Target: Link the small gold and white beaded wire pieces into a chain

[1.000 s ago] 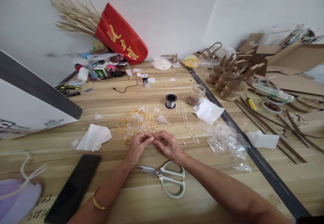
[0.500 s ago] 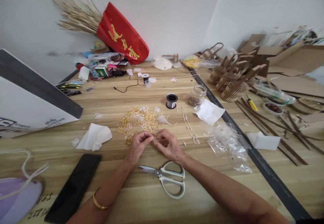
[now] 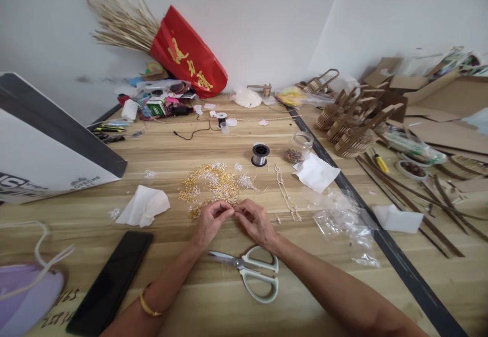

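My left hand (image 3: 209, 221) and my right hand (image 3: 256, 221) meet fingertip to fingertip low over the wooden table (image 3: 213, 296). Both are pinched together on something too small to make out. Just beyond them lies a heap of small gold and white beads and rings (image 3: 211, 185). A beaded strand (image 3: 286, 196) lies to the right of my right hand. Pale green-handled scissors (image 3: 251, 271) rest on the table under my right wrist. A gold bangle (image 3: 148, 307) circles my left wrist.
A black phone (image 3: 110, 281) and crumpled tissue (image 3: 144, 206) lie left. A wire spool (image 3: 260, 154), bead jar (image 3: 299, 146), white paper (image 3: 315, 172) and clear bags (image 3: 343, 217) lie right. A white box (image 3: 41, 149) stands far left; wicker baskets (image 3: 353, 123), cardboard strips and a red bag (image 3: 188, 55) stand behind.
My hands stay pinched together in the same spot, with only small finger shifts. The camera has tilted slightly, moving the scene a little down and right.
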Motion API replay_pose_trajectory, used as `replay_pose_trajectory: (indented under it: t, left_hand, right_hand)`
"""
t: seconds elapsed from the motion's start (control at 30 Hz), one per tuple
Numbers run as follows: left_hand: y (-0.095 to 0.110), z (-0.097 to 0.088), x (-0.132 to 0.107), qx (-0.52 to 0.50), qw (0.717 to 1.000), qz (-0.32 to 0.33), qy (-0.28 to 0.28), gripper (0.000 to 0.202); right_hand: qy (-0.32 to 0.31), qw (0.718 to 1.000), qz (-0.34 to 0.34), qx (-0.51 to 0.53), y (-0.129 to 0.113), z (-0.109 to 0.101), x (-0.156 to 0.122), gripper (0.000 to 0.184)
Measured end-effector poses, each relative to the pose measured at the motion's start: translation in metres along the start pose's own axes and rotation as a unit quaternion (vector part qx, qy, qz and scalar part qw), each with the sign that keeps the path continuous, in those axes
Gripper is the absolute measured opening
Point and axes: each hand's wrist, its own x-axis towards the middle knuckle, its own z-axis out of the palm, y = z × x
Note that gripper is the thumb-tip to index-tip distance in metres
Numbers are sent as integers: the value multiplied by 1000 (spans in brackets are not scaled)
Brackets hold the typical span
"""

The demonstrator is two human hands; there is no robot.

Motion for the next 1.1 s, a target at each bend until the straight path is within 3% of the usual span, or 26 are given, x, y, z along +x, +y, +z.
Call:
replay_pose_trajectory:
  t: [1.1]
  left_hand:
    - [4, 2, -4, -8, 1000, -2, 17, 13]
  right_hand:
    - [-9, 1000, 9, -1, -6, -3, 2, 12]
